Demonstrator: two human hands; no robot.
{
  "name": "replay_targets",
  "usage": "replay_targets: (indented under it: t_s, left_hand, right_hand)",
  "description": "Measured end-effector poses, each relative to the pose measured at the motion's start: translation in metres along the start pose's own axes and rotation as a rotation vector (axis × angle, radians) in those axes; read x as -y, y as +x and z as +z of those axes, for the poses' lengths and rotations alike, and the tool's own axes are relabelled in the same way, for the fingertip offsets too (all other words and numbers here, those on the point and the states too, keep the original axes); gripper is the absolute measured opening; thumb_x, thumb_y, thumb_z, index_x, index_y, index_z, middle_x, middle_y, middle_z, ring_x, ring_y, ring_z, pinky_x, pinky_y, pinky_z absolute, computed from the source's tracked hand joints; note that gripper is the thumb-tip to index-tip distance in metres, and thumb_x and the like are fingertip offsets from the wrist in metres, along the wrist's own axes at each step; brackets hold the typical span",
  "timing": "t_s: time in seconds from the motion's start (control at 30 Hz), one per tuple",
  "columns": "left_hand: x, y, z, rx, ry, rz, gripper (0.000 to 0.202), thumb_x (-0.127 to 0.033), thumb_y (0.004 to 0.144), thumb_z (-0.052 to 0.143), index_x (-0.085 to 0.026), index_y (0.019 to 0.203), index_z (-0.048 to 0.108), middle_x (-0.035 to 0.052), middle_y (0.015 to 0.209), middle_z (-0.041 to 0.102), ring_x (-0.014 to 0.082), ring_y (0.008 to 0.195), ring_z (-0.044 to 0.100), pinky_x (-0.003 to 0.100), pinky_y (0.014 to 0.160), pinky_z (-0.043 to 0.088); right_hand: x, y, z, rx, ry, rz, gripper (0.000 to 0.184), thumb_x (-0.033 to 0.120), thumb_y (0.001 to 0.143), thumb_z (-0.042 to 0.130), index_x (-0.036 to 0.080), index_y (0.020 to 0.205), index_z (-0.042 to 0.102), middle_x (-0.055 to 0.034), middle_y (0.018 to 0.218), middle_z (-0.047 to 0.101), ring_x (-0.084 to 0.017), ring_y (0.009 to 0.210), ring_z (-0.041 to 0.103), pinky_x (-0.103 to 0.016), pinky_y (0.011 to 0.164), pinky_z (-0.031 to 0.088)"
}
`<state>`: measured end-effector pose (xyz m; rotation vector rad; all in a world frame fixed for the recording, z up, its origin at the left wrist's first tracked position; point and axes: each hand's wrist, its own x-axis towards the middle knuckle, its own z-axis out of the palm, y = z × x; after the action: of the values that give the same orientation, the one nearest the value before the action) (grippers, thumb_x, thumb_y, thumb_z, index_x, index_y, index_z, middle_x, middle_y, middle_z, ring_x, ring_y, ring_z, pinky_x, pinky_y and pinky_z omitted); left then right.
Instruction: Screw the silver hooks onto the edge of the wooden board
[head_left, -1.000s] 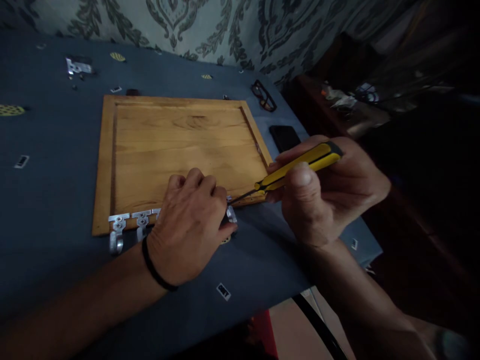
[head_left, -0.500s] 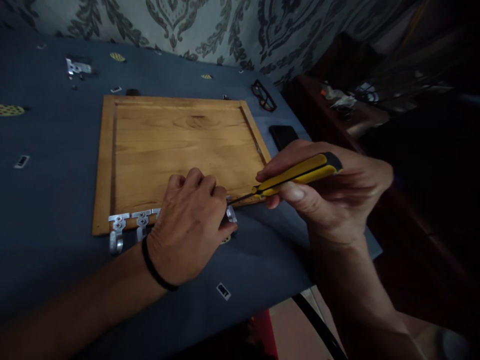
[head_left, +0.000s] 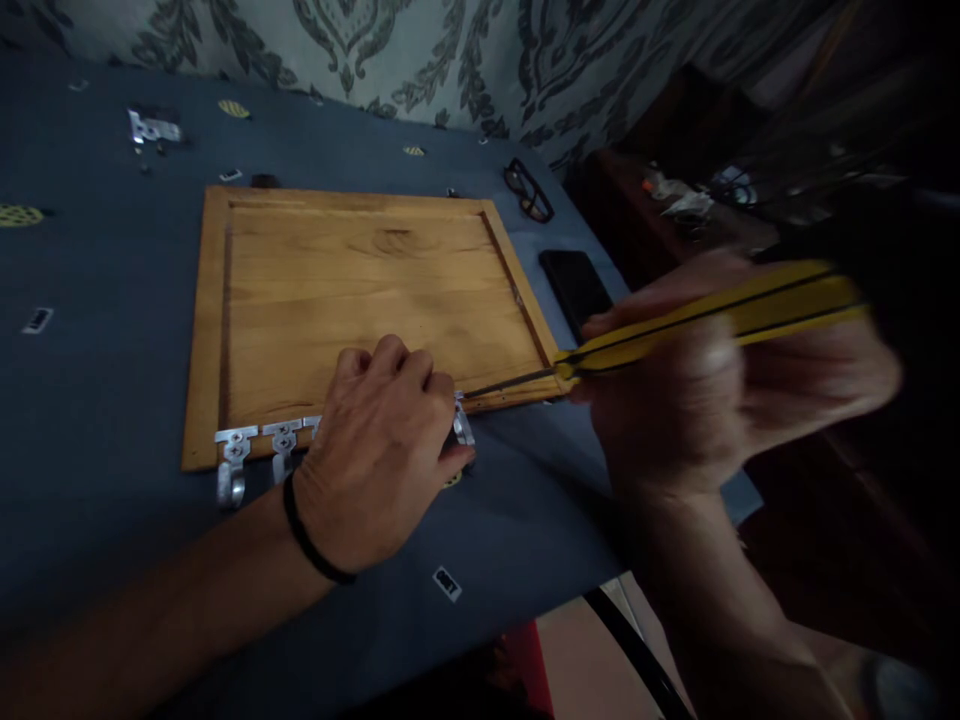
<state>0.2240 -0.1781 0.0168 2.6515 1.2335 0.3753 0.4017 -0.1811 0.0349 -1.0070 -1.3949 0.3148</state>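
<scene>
A wooden framed board lies flat on the cloth-covered table. Metal hooks are fixed along its near edge at the left, with cross-head screws showing. My left hand, a black band at the wrist, curls over that edge. Between its thumb and fingers a further metal hook partly shows; the palm hides the stretch behind it. My right hand, blurred by motion, grips a yellow and black screwdriver. The screwdriver's thin shaft slants down left, its tip by the hook at my left fingers.
Beyond the board's right side lie a black phone and glasses. Loose metal hardware and small bits sit at the far left. Patterned wall covering rises behind. A dark red cabinet holds clutter at the right.
My right hand and the screwdriver's handle have moved right and toward me, baring more of the shaft and the board's near right corner. My left hand stays in place.
</scene>
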Motion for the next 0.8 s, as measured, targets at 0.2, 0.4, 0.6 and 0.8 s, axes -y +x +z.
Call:
replay_targets:
  t_s: [0.2,0.4,0.6,0.8]
  left_hand:
    - [0.0009,0.0006,-0.0009,0.006,-0.014,-0.005,0.024,-0.036,0.085,0.075,-0.014,0.093,0.069,0.0089,0.096,0.067,0.0327,0.103,0.058,0.05,0.086,0.047]
    - [-0.0006,0.0001,-0.0013,0.007,0.0,-0.006,0.027,-0.037,0.084,0.076,-0.014,0.095,0.069,0.0094,0.097,0.066,0.0342,0.105,0.058,0.052,0.086,0.048]
    - [-0.0003,0.0,-0.0001,-0.011,0.005,0.001,0.025,-0.037,0.084,0.075,-0.015,0.093,0.068,0.0089,0.094,0.066,0.0345,0.103,0.059,0.052,0.085,0.049]
    - [0.0,-0.0004,0.0001,-0.009,0.008,-0.003,0.026,-0.037,0.085,0.075,-0.014,0.095,0.069,0.0099,0.095,0.066,0.0342,0.104,0.059,0.051,0.086,0.049]
  right_hand:
    - [-0.0041,0.0033,0.003,-0.164,-0.007,-0.017,0.024,0.051,0.075,0.081,0.028,0.074,0.079,0.0017,0.068,0.067,-0.011,0.046,0.054,-0.029,0.035,0.039]
    - [-0.0017,-0.0027,-0.002,0.07,-0.139,-0.074,0.015,0.042,0.083,0.076,0.028,0.081,0.078,0.0006,0.068,0.068,-0.016,0.052,0.061,-0.034,0.046,0.046]
    - [-0.0026,-0.0029,-0.0014,0.137,-0.119,-0.049,0.011,0.038,0.084,0.075,0.028,0.085,0.078,0.0005,0.07,0.066,-0.016,0.051,0.059,-0.034,0.044,0.044]
    - [-0.0083,-0.0037,0.0003,0.192,-0.043,-0.084,0.009,0.034,0.083,0.077,0.026,0.089,0.078,0.0002,0.07,0.067,-0.015,0.051,0.06,-0.032,0.044,0.046]
